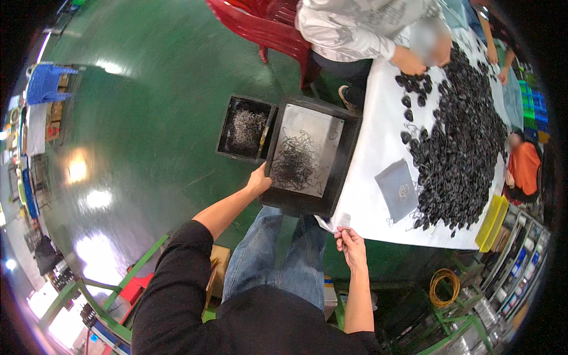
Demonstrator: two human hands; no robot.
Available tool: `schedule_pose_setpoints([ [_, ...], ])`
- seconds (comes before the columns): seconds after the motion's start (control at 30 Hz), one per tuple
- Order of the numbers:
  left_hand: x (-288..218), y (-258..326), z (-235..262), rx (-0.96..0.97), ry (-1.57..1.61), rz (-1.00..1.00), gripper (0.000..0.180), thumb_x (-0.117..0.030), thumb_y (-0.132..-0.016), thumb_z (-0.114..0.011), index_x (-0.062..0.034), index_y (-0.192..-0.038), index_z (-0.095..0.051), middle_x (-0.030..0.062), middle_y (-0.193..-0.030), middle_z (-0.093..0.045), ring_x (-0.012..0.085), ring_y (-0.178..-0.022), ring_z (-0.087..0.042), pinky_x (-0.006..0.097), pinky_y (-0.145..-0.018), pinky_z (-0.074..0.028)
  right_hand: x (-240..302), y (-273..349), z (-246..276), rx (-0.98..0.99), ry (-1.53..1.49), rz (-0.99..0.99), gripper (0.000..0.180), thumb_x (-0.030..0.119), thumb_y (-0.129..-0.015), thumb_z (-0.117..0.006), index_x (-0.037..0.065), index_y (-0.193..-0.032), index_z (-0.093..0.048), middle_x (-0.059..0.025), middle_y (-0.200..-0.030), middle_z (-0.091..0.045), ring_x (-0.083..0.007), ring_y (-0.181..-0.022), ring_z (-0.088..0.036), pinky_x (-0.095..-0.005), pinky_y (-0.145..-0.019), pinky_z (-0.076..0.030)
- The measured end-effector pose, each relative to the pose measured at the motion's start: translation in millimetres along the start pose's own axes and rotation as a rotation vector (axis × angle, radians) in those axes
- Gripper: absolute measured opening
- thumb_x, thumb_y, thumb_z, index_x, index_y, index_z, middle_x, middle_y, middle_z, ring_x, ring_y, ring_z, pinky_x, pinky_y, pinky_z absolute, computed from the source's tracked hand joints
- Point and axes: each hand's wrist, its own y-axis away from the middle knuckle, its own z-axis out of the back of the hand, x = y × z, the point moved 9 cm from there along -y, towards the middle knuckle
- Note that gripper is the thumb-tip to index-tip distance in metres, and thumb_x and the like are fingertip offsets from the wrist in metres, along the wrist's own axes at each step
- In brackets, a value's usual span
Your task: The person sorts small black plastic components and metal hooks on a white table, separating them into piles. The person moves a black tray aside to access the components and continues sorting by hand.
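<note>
My left hand is closed on the left rim of a large black plastic bin, near its front corner. A pale sheet lines the bin's bottom, and a tangle of thin dark curved strips lies on it. Beside the white-covered table's near corner, my right hand is pinched. A small pale, see-through piece shows at its fingertips; whether it is held or part of the table cover I cannot tell. Left of the large bin stands a smaller black bin with light and dark scraps inside.
On the white-covered table lie a big heap of small black rounded parts and a grey plastic bag. A person in a white top works at the far side, near a red chair. A yellow tray stands at the right edge.
</note>
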Motion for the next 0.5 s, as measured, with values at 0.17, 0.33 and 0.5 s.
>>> schedule_pose_setpoints([
  [0.17,6.8,13.8,9.4,0.024,0.235,-0.013,0.055,-0.002,-0.069,-0.056,0.0012,-0.123,-0.049,0.0208,-0.105,-0.063,0.0300,-0.101,-0.060,0.035,-0.088,-0.045,0.1,-2.6,3.4,0.016,-0.060,0.017,0.023,0.018,-0.094,-0.053,0.000,-0.109,-0.058,-0.0065,-0.085,-0.062,-0.0086,-0.063,-0.054,-0.0221,-0.055,-0.043],
  [0.33,15.4,51.4,44.0,0.036,0.438,0.115,0.034,0.003,-0.075,-0.061,0.0043,-0.109,-0.055,0.0100,-0.101,-0.063,0.0202,-0.095,-0.057,0.034,-0.085,-0.044,22.3,-8.6,-11.5,0.072,-0.065,0.024,0.027,0.020,-0.095,-0.052,0.000,-0.113,-0.056,-0.0060,-0.091,-0.061,-0.0088,-0.068,-0.056,-0.0215,-0.059,-0.046],
  [0.5,61.7,110.8,111.1,0.002,0.299,0.167,0.032,-0.003,-0.077,-0.060,0.0028,-0.109,-0.056,0.0092,-0.102,-0.063,0.0206,-0.094,-0.057,0.033,-0.086,-0.043,52.8,-47.4,-38.1,0.117,-0.031,0.060,0.028,0.019,-0.096,-0.048,0.001,-0.116,-0.056,-0.0061,-0.095,-0.061,-0.0103,-0.076,-0.057,-0.0229,-0.064,-0.048],
])
